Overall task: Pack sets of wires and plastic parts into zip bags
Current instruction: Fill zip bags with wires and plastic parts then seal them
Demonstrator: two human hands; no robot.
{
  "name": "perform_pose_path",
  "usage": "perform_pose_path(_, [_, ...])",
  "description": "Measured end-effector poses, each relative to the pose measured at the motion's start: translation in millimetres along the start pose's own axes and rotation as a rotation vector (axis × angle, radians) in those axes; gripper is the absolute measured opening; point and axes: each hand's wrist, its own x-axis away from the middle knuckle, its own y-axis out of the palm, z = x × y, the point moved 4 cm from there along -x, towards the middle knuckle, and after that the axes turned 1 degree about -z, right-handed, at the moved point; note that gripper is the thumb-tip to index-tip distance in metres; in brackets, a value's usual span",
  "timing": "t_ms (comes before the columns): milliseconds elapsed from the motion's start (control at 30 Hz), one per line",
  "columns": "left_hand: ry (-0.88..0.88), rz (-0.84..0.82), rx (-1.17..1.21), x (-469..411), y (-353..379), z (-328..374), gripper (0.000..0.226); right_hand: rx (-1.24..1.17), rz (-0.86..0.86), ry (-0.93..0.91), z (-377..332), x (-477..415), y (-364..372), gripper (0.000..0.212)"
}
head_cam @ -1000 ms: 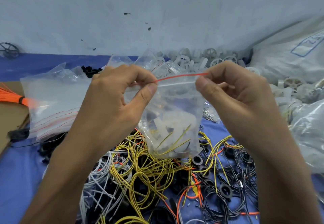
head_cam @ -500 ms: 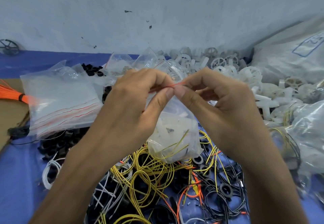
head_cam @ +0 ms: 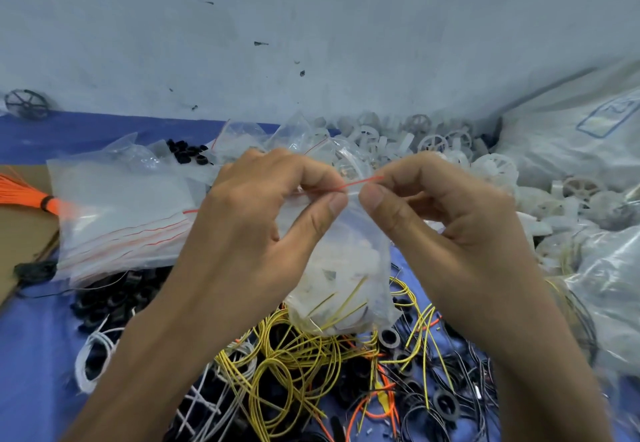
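- left hand (head_cam: 263, 220) is pinching the top edge of a small clear zip bag (head_cam: 349, 233) between thumb and curled forefinger, right on its red seal strip (head_cam: 360, 182).
- right hand (head_cam: 450, 220) is pinching the same strip just beside the left one, its thumb tip sitting close to the left thumb tip and its other fingers curling inward.
- the zip bag is hanging from both hands above the blue table (head_cam: 31, 355), over the middle of the clutter.
- white plastic parts (head_cam: 346, 258) and a few short yellow wires (head_cam: 343, 303) are sitting in the lower half of the bag.
- a loose tangle of yellow wire (head_cam: 294, 365) is lying on the table right under the bag; i cannot tell whether the bag is touching it.
- black wires and rings (head_cam: 446, 403) are spreading out under the right forearm.
- a stack of flat empty bags (head_cam: 121, 220) is lying behind the left hand, with an orange wire bundle (head_cam: 24, 192) poking out at its left edge.
- a heap of white plastic wheels (head_cam: 433, 143) is piling up along the wall behind the hands.
- large filled plastic sacks (head_cam: 571, 143) are crowding the right side.
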Motion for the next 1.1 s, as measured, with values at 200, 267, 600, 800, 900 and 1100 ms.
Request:
perform_pose_path(200, [0.01, 0.018, -0.034, 0, 0, 3, 0.009, 0.05, -0.042, -0.022, -2, 1, 6, 0.007])
perform_pose_path(267, [-0.011, 0.007, 0.0, 0, -2, 0, 0.011, 0.052, -0.025, -0.017, -2, 1, 4, 0.006])
perform_pose_path(600, [0.004, 0.04, -0.051, 0, -7, -1, 0.01, 0.013, 0.01, 0.004, -3, 2, -3, 0.006])
perform_pose_path(800, [0.016, 0.037, -0.122, -1, -9, 0, 0.014, 0.004, 0.035, -0.009, -2, 1, -4, 0.006])
perform_pose_path(900, [-0.013, 0.053, -0.096, -2, -14, -4, 0.011, -0.002, 0.057, -0.015, -2, 1, -8, 0.005])
perform_pose_path(1100, [0.022, 0.064, -0.168, -2, -15, -3, 0.008, -0.001, 0.084, -0.032, -2, 1, -13, 0.006])
